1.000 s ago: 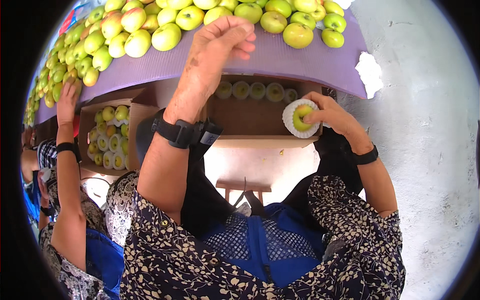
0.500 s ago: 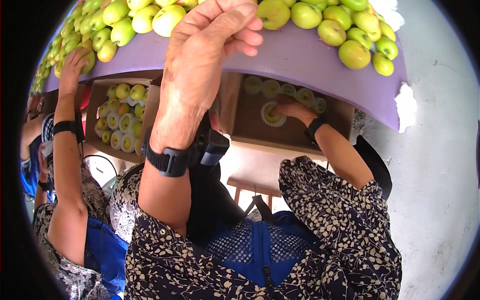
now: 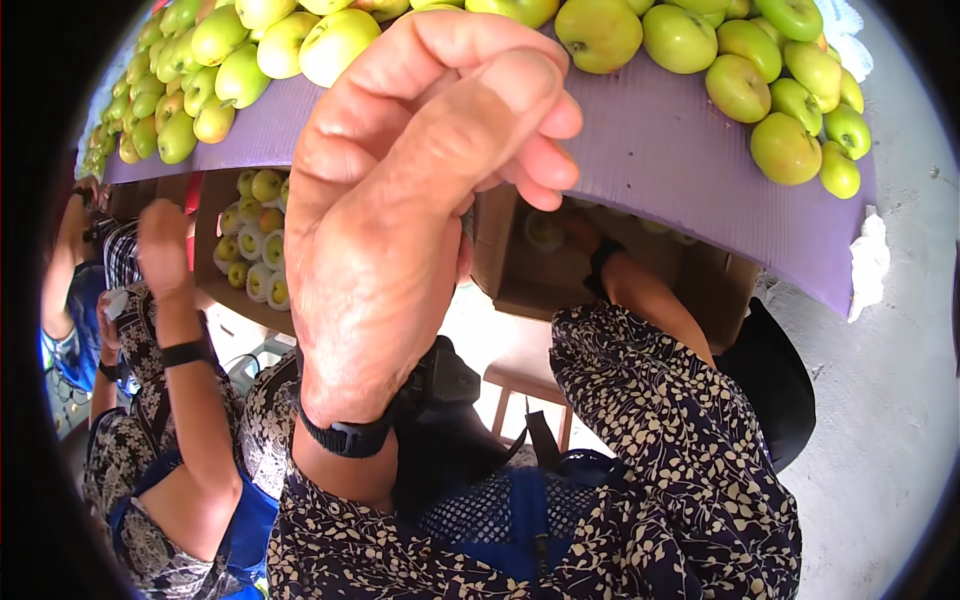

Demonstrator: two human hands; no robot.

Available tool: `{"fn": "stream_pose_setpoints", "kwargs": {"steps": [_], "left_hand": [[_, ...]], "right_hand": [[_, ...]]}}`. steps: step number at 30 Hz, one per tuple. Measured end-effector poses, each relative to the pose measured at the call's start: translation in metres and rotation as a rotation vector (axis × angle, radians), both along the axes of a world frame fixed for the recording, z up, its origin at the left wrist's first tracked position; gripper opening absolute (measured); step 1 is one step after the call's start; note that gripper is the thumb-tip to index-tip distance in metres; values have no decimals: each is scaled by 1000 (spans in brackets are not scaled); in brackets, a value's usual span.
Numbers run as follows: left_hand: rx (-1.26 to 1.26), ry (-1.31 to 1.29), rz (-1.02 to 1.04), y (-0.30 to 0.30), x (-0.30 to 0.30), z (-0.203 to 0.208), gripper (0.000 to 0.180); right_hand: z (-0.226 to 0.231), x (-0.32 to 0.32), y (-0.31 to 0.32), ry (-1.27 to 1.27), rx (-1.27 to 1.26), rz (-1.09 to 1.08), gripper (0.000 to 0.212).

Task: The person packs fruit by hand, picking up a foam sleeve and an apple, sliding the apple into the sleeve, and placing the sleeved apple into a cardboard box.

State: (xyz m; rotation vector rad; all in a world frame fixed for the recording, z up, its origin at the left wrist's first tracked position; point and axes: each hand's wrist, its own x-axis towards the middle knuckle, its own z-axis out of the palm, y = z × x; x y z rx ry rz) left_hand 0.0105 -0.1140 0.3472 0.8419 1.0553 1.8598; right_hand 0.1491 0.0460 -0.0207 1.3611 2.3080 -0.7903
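Note:
My left hand (image 3: 400, 200) is raised large in the middle of the view, thumb laid over curled fingers, with nothing visible in it. Beyond it, green apples (image 3: 598, 35) are piled on a purple ribbed sheet (image 3: 640, 130). My right hand (image 3: 582, 232) reaches under the sheet's edge into an open cardboard box (image 3: 520, 300). Its shaded fingers are closed at the side of a green apple in a white foam net (image 3: 545, 233). A row of netted apples, mostly in shadow, lies along the back of this box.
Left of my arm stands another cardboard box holding netted apples (image 3: 250, 245). A co-worker's blurred hand (image 3: 165, 248) hovers beside it; further people sit at far left. A wooden stool (image 3: 520, 385) is below me. Crumpled white material (image 3: 868, 265) hangs at the sheet's right corner.
The view has shifted, and my left hand appears larger and closer. My right hand and the netted apple are deeper and further left in the box. The co-worker's hand has left the apple pile.

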Motion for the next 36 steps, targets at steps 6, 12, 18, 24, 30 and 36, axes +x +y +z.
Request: {"fn": "stream_pose_setpoints", "kwargs": {"steps": [6, 12, 18, 24, 30, 36], "left_hand": [[-149, 92, -34, -4, -14, -14, 26], [-106, 94, -7, -2, -6, -15, 26], [-50, 133, -47, 3, -2, -26, 25], [-198, 20, -40, 4, -3, -14, 25], [-252, 126, -76, 5, 0, -11, 26], [-248, 115, -79, 7, 3, -10, 26]], "right_hand": [[-9, -2, -2, -8, -7, 23, 59], [-13, -5, -3, -1, -21, 37, 59], [-12, -5, -3, 1, -27, 52, 59], [-9, -8, -3, 9, -34, 70, 58], [-5, -8, -5, 8, -38, 90, 58], [6, 0, -7, 6, -35, 113, 58]]}}
